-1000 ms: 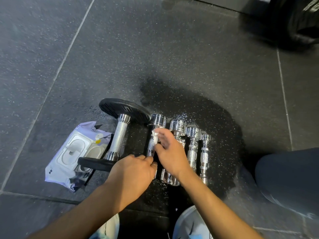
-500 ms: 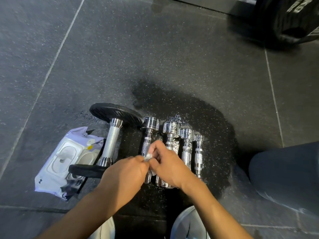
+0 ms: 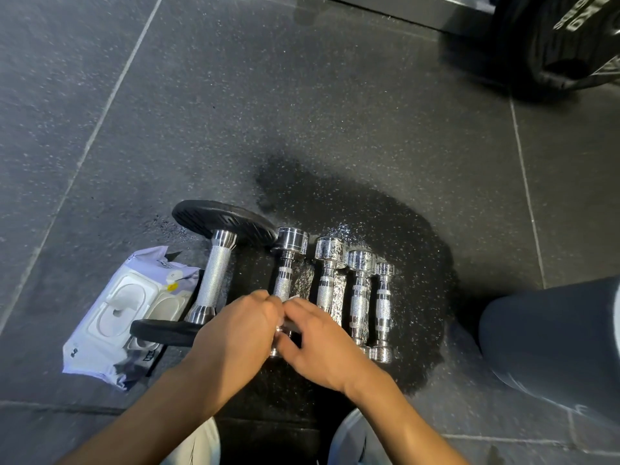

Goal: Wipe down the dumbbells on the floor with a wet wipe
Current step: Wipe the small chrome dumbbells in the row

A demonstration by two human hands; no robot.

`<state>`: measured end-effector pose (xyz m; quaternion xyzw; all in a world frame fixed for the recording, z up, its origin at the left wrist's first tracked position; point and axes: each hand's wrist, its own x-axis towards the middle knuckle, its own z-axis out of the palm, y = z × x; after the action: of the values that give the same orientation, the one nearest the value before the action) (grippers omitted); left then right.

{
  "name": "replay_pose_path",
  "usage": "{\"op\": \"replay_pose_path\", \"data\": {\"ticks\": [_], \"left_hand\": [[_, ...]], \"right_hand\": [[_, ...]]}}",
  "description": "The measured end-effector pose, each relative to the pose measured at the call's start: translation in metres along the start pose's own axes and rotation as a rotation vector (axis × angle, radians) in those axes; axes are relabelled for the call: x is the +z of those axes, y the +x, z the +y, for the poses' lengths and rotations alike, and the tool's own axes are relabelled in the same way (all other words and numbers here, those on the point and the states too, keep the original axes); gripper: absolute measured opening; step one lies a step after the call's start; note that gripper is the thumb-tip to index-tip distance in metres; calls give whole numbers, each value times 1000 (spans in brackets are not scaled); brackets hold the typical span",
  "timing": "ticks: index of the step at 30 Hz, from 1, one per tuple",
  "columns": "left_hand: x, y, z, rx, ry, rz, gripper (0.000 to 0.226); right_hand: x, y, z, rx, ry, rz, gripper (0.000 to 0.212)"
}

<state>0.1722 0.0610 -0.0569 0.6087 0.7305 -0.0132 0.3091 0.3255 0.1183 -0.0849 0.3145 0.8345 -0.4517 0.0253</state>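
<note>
- Both hands had come together over the near end of the second dumbbell point(image 3: 284, 283), the right hand point(image 3: 323, 347) dropping from its handle.
- Fingers of the left hand point(image 3: 240, 333) and right pinched the wet wipe point(image 3: 291, 299) between them, probably refolding it.
- Wipe pack point(image 3: 131, 313) lay at nine o'clock.

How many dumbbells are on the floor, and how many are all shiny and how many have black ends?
All-shiny chrome dumbbells: 4
Dumbbell with black plates: 1
Total: 5
</note>
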Motion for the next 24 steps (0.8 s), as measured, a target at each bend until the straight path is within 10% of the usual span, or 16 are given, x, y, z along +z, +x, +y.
{"op": "replay_pose_path", "data": {"ticks": [24], "left_hand": [[-18,-8,7,-149,-221,128,43]], "right_hand": [[27,9,-12,12,-194,104,26]]}}
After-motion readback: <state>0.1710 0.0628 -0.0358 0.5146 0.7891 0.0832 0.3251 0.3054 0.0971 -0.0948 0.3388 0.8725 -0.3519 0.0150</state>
